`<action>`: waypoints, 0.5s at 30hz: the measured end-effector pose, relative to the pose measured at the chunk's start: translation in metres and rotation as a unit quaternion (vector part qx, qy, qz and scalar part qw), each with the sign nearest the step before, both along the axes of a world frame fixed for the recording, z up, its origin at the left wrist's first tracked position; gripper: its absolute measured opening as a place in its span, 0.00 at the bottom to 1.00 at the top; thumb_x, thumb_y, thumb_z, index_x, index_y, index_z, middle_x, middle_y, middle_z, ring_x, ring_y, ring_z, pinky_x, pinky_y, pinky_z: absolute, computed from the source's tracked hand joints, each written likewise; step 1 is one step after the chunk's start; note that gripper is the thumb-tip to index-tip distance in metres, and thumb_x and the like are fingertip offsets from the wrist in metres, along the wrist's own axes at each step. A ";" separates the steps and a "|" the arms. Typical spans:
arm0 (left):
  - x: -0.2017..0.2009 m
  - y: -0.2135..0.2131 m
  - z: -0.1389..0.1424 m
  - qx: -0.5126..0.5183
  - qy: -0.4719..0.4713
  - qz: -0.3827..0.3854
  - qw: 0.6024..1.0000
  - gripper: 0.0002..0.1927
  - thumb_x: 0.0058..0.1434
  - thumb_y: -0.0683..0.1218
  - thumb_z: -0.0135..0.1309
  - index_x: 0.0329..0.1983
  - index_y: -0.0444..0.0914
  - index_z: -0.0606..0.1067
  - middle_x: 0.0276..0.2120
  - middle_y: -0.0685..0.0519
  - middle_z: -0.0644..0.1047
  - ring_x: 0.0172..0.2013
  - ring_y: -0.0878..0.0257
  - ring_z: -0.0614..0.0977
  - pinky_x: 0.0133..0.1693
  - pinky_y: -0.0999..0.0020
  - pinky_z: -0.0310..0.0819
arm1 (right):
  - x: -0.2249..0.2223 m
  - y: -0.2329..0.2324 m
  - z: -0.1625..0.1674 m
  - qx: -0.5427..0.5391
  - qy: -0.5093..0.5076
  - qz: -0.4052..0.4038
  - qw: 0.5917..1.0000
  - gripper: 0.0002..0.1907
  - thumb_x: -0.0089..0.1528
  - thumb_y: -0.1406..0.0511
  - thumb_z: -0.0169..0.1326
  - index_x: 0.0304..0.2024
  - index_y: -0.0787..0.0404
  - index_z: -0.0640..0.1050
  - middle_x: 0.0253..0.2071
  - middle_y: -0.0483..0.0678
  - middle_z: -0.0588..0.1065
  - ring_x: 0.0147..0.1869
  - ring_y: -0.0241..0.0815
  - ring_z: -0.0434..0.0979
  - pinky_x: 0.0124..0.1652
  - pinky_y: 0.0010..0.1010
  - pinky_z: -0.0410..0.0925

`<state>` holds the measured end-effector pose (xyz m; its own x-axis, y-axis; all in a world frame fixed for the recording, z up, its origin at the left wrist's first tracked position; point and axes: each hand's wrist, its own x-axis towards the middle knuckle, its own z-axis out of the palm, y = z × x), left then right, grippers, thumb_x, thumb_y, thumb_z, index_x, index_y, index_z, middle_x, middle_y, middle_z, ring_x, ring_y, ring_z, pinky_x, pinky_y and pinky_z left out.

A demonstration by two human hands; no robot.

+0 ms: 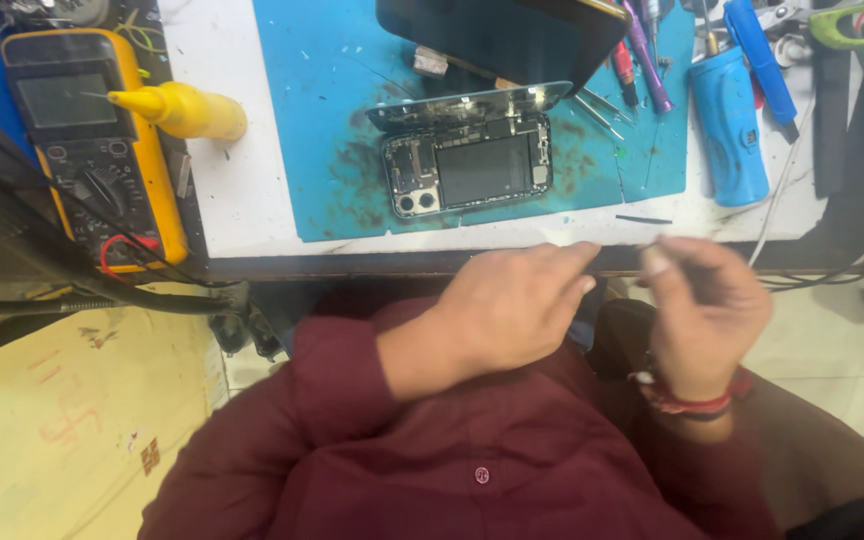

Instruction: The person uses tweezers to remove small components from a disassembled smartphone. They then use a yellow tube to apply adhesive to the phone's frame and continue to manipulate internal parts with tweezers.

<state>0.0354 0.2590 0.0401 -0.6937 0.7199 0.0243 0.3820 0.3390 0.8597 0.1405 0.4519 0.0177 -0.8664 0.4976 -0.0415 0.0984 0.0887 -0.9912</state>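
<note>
A: Nearest to the camera, in the lower middle of the frame, what do the person's hands do?

B: The left hand (pixel 512 310) hangs in front of the dark red shirt (pixel 432 450), fingers loosely curled and holding nothing. The right hand (pixel 707 300), with a red thread band on the wrist, has its fingertips pinched narrow. Maybe it holds some tiny part, but the blur hides it, so he cannot tell.

A: And the thing under work?

B: It is further up, in the upper middle: the opened black smartphone with bare inner boards (pixel 467 170) lies on the blue rubber work mat (pixel 322 130), its screen panel tilted up along the far edge. Both hands are apart from it, near the table edge.

A: Which step does it seem?

B: It looks like a pause between handlings. The next move would call for a careful reach forward, not pushing the lifted panel.

A: What else is farther?

B: The yellow squeeze bottle with pointed nozzle (pixel 187 110) and the yellow multimeter (pixel 82 130) in the upper left, the blue cylindrical tool (pixel 730 130) in the upper right.
</note>
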 end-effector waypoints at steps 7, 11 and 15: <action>-0.002 -0.044 0.000 0.199 -0.252 0.152 0.935 0.05 0.69 0.40 0.58 0.45 0.33 0.79 0.37 0.51 0.84 0.36 0.71 0.83 0.37 0.75 0.79 | -0.030 -0.057 0.021 -0.034 -0.004 0.106 0.994 0.09 0.65 0.76 0.60 0.48 0.68 0.78 0.44 0.48 0.81 0.46 0.32 0.80 0.48 0.23 0.73; 0.002 -0.064 -0.007 0.201 -0.300 0.216 0.907 0.05 0.67 0.39 0.60 0.43 0.31 0.81 0.35 0.51 0.84 0.32 0.72 0.82 0.34 0.77 0.79 | -0.080 -0.055 0.039 0.207 -0.030 0.077 0.975 0.06 0.72 0.74 0.60 0.51 0.68 0.81 0.43 0.48 0.82 0.43 0.31 0.79 0.44 0.22 0.72; 0.009 -0.080 -0.013 0.286 -0.397 0.242 0.838 0.08 0.68 0.40 0.59 0.46 0.30 0.80 0.39 0.48 0.84 0.31 0.70 0.83 0.33 0.77 0.77 | -0.127 -0.029 0.038 0.467 0.025 0.130 0.875 0.14 0.64 0.73 0.64 0.52 0.68 0.81 0.45 0.56 0.79 0.38 0.50 0.78 0.39 0.36 0.70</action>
